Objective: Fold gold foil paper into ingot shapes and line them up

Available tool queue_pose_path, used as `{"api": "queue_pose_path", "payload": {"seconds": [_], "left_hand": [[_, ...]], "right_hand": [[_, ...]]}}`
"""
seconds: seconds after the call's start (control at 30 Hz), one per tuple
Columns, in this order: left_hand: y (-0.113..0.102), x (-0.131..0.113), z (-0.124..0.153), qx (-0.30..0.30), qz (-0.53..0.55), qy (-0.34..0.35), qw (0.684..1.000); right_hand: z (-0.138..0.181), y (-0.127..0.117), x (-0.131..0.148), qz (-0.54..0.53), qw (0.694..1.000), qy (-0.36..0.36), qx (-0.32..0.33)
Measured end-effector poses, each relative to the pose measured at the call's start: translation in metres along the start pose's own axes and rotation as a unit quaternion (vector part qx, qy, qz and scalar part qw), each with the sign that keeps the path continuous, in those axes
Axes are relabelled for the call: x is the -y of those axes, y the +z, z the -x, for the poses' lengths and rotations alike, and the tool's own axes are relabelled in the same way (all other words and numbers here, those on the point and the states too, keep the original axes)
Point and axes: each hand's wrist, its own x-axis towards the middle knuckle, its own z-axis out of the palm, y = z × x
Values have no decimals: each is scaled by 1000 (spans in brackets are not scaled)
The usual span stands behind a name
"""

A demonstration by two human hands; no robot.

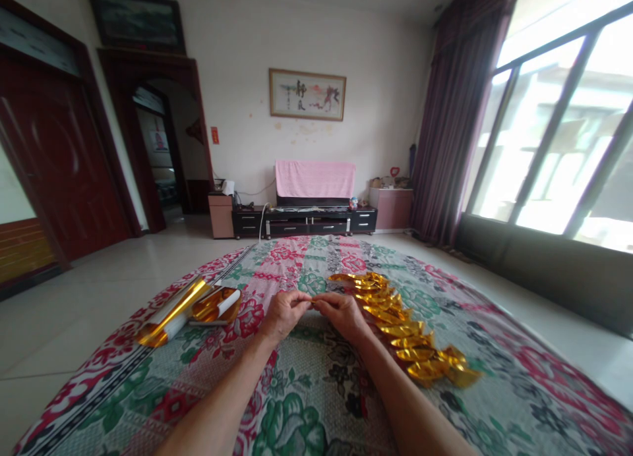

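My left hand point(283, 316) and my right hand point(343, 316) meet fingertip to fingertip above the middle of the flowered cloth. Both are closed in a pinch, and what lies between the fingertips is too small and covered to make out. Just right of my right hand, several folded gold foil ingots point(401, 329) lie in a long overlapping row. To the left of my left hand are a curled gold foil sheet point(174, 313) with a white underside and a smaller stack of gold foil paper point(217, 304), its edges curling up.
The patterned cloth point(291, 416) spreads over a broad rounded surface under my arms. Beyond it stand a low black TV cabinet point(309, 227) and a pink cloth point(315, 178) draped over a screen. Windows point(548, 146) and a purple curtain point(452, 113) are on the right, a dark red door point(54, 153) on the left.
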Motion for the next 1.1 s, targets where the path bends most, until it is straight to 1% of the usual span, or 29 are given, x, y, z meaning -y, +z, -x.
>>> {"api": "queue_pose_path", "payload": {"seconds": [0.2, 0.4, 0.53, 0.7, 0.87, 1.0, 1.1], "left_hand": [[0, -2, 1, 2, -20, 8, 1000], [2, -1, 0, -3, -4, -19, 1000], [2, 2, -1, -1, -5, -27, 1000], [1, 1, -2, 4, -48, -2, 999], [0, -2, -2, 11, -58, -7, 998], [-1, -3, -1, 31, -33, -32, 998], [-2, -5, 0, 30, -28, -37, 998]], "right_hand": [[0, 5, 0, 84, 996, -26, -33], [2, 8, 6, 159, 983, -55, -66], [3, 8, 9, 177, 979, -74, -66], [4, 9, 12, 182, 978, -89, -51], [4, 10, 9, 190, 977, -73, -66], [4, 10, 8, 199, 975, -60, -76], [3, 10, 8, 204, 974, -61, -75]]}}
